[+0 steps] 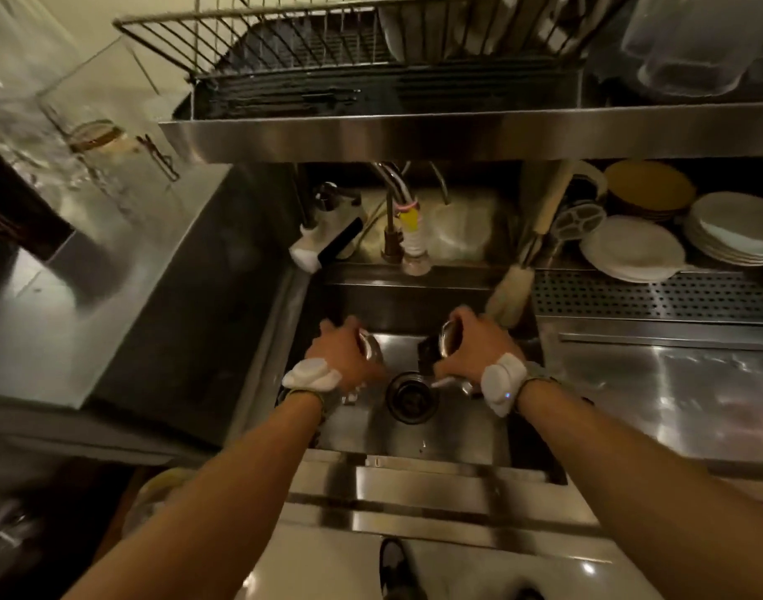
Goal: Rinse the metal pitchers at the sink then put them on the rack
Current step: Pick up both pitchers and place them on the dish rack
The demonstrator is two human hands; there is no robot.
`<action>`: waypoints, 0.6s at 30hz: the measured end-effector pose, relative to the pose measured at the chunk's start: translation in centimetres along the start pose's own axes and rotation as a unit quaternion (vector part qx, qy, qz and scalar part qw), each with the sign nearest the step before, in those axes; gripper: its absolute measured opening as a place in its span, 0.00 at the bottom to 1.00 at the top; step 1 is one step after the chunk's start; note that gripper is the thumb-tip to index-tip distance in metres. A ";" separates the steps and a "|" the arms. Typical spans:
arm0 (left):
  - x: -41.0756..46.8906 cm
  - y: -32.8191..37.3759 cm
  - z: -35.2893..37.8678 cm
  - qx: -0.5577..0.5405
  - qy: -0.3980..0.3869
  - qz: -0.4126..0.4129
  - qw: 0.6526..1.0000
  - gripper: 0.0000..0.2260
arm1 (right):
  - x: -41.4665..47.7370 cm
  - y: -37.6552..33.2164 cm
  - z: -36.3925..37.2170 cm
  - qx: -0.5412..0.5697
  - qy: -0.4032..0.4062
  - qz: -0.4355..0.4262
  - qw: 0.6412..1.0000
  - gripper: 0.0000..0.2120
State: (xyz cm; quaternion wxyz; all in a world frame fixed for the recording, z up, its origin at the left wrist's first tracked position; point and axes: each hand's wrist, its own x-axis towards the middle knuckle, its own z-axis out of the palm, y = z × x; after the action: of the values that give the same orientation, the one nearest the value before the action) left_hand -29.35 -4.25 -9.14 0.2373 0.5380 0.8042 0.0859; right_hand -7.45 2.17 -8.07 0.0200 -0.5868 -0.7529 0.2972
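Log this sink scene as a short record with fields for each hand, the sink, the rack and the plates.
Left hand: grips left pitcher over the sink
Right hand: grips right pitcher, also over it
Sink: drain lies between the two hands; no water stream visible
Rack: on the shelf above the sink
Plates: stacked right of the tap

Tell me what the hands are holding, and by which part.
The left hand grips the left pitcher round its body; right hand grips the right pitcher likewise. Finger placement is mostly hidden.
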 end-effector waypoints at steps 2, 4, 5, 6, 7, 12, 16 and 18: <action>0.8 0.0 -0.8 -0.100 0.102 0.015 0.990 0.35 | 0.6 -0.4 -1.1 0.063 0.073 0.019 0.995 0.43; 1.5 -0.2 -0.7 -0.180 0.190 0.049 0.964 0.34 | 0.8 -0.3 -0.6 0.146 0.160 0.030 0.976 0.43; 1.6 -0.2 -0.2 -0.183 0.184 0.056 0.964 0.34 | 0.6 0.0 0.2 0.165 0.178 0.033 0.969 0.42; 1.6 -0.3 0.4 -0.157 0.138 0.048 0.977 0.34 | 0.4 0.4 1.2 0.156 0.153 0.037 0.975 0.42; 1.8 -0.8 1.4 -0.094 0.058 0.031 0.993 0.35 | 0.2 0.8 2.8 0.114 0.094 0.047 0.988 0.42; 1.3 -0.3 3.1 -0.094 0.091 0.021 0.991 0.33 | 0.5 2.3 4.2 0.087 0.069 0.063 0.992 0.43; 2.4 0.0 1.9 -0.164 0.174 0.046 0.970 0.34 | 1.1 1.9 3.5 0.166 0.200 0.036 0.965 0.42; 2.8 -0.1 2.7 -0.014 0.010 0.040 0.999 0.35 | 0.8 2.5 4.1 0.082 0.077 0.052 0.992 0.42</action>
State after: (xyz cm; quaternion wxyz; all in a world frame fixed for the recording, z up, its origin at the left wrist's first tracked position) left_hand -29.03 -2.12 -12.37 0.2330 0.5654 0.7832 0.1125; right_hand -7.07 1.44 -12.87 0.1106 -0.6429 -0.6906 0.3122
